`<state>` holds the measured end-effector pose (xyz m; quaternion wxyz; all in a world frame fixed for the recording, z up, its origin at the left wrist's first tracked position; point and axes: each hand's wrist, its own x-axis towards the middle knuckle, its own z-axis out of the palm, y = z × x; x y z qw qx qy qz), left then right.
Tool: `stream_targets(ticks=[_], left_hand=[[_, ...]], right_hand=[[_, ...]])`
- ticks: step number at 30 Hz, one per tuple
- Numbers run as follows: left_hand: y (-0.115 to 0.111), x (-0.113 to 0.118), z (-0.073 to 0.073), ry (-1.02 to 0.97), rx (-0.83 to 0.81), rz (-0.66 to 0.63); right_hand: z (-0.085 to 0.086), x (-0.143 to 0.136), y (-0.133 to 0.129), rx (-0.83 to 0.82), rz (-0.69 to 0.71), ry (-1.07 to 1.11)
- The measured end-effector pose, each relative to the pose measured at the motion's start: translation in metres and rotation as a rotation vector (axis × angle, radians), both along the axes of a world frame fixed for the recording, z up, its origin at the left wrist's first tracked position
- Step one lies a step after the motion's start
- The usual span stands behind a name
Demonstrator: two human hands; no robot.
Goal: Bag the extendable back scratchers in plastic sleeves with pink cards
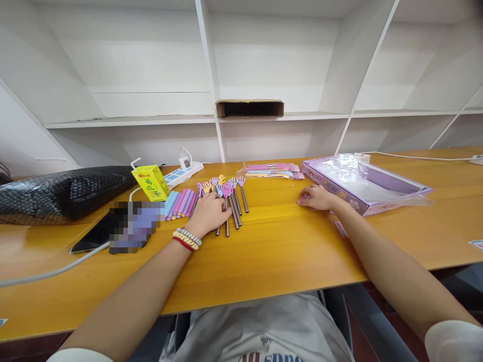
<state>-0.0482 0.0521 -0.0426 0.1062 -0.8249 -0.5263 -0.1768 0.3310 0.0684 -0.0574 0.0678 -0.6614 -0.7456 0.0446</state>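
Note:
My left hand (210,215) is on a group of small back scratchers (237,206) with metal rods and pastel claw-shaped heads. Its fingers curl among the heads, and the thumb lies across one rod; the fingertips are partly hidden. Beside it, to the left, lies a row of pastel foam-like tubes (180,203) in blue, pink and purple. My right hand (316,197) rests on the table just left of a purple box, its fingers drawn together. A bit of purple shows at the fingertips, too small to name.
The open purple box (354,206) holds clear plastic film. Behind lie packaged scratchers (269,170). At left are a yellow drink carton (153,182), a power strip (184,173), a phone (100,229) with a cable, and a black wrapped parcel (64,193). White shelves (132,120) stand behind.

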Motion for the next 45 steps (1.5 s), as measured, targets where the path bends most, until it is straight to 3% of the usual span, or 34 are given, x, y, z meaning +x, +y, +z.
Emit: stream_targets(ticks=[11, 16, 20, 24, 30, 33, 37, 41, 45], left_hand=[[0.004, 0.005, 0.001, -0.146, -0.093, 0.067], [0.005, 0.005, 0.003, -0.28, -0.026, 0.021], [-0.001, 0.007, 0.008, -0.358, 0.007, -0.026], [-0.008, 0.01, 0.013, -0.434, 0.0, 0.011], [-0.012, 0.009, 0.017, -0.711, -0.06, 0.004], [-0.015, 0.009, 0.019, -0.668, 0.015, 0.019], [-0.018, 0.011, 0.019, -0.49, 0.055, -0.068], [-0.022, 0.014, 0.018, -0.377, 0.04, -0.159], [-0.026, 0.015, 0.02, -0.319, -0.032, -0.15]], right_hand=[[0.002, -0.001, -0.001, -0.021, 0.002, -0.013], [0.007, -0.001, -0.003, -0.039, 0.013, 0.016], [0.016, 0.006, -0.004, -0.035, -0.125, 0.047], [0.026, 0.016, -0.008, -0.106, -0.247, 0.079], [0.024, 0.021, -0.01, -0.203, -0.148, 0.119], [0.018, 0.015, -0.008, -0.152, -0.11, 0.122], [0.016, -0.001, -0.009, -0.074, -0.02, 0.16], [0.019, -0.016, -0.013, -0.018, 0.041, 0.194], [0.02, -0.021, -0.015, 0.012, 0.061, 0.209]])
